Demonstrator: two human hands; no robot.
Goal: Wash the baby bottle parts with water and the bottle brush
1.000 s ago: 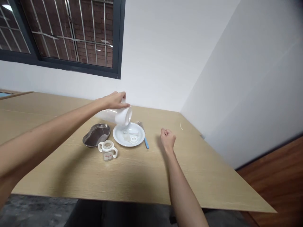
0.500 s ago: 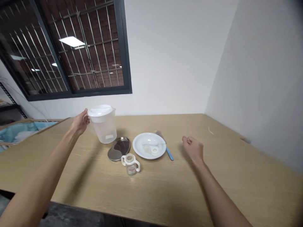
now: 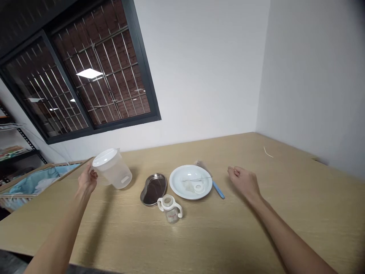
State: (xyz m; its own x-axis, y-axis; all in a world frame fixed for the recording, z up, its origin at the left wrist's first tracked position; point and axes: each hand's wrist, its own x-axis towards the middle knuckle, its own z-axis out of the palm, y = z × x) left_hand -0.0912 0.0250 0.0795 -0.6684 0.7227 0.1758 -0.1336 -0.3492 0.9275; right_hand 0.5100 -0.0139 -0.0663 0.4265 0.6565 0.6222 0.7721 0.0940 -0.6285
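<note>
My left hand (image 3: pixel 88 179) grips the handle of a white translucent pitcher (image 3: pixel 113 168) with a lid, which stands on the wooden table (image 3: pixel 228 232) at the left. My right hand (image 3: pixel 244 181) rests on the table as a loose fist, nothing visible in it, just right of a blue-handled tool (image 3: pixel 218 189). Between the hands lie a kidney-shaped steel dish (image 3: pixel 153 188), a white plate (image 3: pixel 190 181) holding small clear and white parts, and a small two-handled baby bottle (image 3: pixel 170 209) without a cap.
A barred window (image 3: pixel 80 87) fills the wall at upper left. A box with blue cloth (image 3: pixel 34 182) sits beyond the table's left end. White walls meet in the far right corner. A small pale scrap (image 3: pixel 268 152) lies near the back right.
The pitcher went from tipped over the plate to upright, then was carried left and set down on the table. My view swung left and up. My right hand barely moved.
</note>
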